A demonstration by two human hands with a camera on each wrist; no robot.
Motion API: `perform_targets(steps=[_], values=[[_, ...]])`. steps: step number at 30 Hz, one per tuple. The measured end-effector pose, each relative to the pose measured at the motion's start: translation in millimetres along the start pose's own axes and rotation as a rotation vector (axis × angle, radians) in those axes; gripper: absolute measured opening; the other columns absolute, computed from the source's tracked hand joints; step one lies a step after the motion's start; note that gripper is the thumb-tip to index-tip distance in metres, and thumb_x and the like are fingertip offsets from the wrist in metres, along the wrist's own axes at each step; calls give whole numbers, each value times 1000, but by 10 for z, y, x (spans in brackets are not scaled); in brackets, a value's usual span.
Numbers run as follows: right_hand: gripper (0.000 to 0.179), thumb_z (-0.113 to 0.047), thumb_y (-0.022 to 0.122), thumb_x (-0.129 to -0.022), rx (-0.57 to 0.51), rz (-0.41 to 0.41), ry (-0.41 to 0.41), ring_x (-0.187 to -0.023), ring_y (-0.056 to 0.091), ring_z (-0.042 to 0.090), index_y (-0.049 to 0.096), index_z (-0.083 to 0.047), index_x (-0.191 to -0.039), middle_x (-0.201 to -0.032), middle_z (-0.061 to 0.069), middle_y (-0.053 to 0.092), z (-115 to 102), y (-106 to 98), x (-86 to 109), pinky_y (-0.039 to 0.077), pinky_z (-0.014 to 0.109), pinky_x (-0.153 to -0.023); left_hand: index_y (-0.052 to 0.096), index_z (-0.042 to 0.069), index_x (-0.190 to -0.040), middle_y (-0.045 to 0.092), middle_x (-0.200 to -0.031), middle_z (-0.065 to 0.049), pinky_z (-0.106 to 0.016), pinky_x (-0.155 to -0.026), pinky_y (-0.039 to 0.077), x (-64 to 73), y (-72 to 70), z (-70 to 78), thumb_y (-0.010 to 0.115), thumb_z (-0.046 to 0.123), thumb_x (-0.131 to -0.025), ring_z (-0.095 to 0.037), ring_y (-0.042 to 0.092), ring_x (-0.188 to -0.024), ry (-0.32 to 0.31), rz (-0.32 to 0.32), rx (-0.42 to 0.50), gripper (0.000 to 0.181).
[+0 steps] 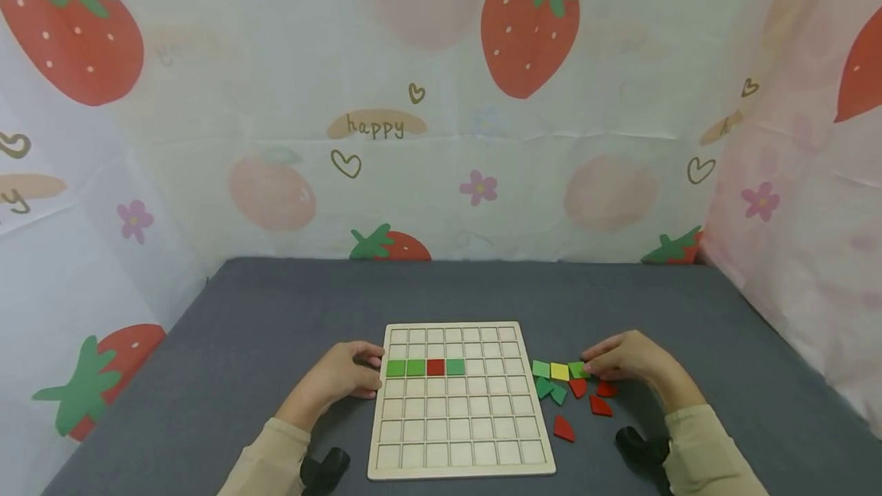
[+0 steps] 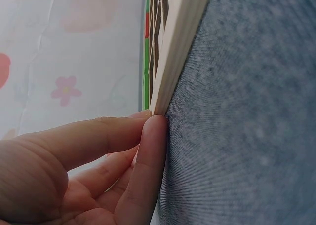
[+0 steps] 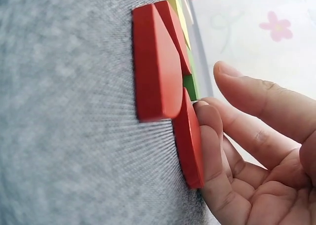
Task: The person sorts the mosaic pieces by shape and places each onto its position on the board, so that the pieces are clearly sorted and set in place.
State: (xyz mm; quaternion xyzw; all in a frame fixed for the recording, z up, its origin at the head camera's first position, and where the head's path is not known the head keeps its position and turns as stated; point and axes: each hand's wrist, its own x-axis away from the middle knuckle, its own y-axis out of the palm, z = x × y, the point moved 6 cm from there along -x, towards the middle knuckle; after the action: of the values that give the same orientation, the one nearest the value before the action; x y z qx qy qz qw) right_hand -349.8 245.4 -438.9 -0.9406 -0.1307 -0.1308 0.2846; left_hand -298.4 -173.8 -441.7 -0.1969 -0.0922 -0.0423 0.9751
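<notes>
Gridded wooden board [image 1: 458, 408] lying flat on the dark table [image 1: 289, 305], four tiles [image 1: 435, 367] in one row.
Your left hand [image 1: 339, 370] touches the board's left edge, fingers unclenched; your right hand [image 1: 632, 359], thumb apart and grasping nothing, has fingertips at the green tile [image 1: 576, 369] beside the yellow tile [image 1: 560, 371].
</notes>
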Motion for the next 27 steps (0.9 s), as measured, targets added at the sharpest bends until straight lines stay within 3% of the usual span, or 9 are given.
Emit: perform_targets(steps=[21,27], values=[[26,-6,83,-76,55,44,9,-72,67,11,76,5,-99,-89,6,76,-38,24,28,61,31,-70,57,-9,-129,57,-106,-17,-34,-67,60,-7,7,-5,69,-11,-80,-18,62,-75,-3,1,-18,51],[28,-6,82,-77,95,23,-14,-76,68,12,75,5,-102,-90,5,75,-54,34,34,61,32,-73,58,-8,-129,58,-106,-17,-34,-67,60,-25,5,-17,70,-11,-79,-17,62,-76,-14,13,-41,52]])
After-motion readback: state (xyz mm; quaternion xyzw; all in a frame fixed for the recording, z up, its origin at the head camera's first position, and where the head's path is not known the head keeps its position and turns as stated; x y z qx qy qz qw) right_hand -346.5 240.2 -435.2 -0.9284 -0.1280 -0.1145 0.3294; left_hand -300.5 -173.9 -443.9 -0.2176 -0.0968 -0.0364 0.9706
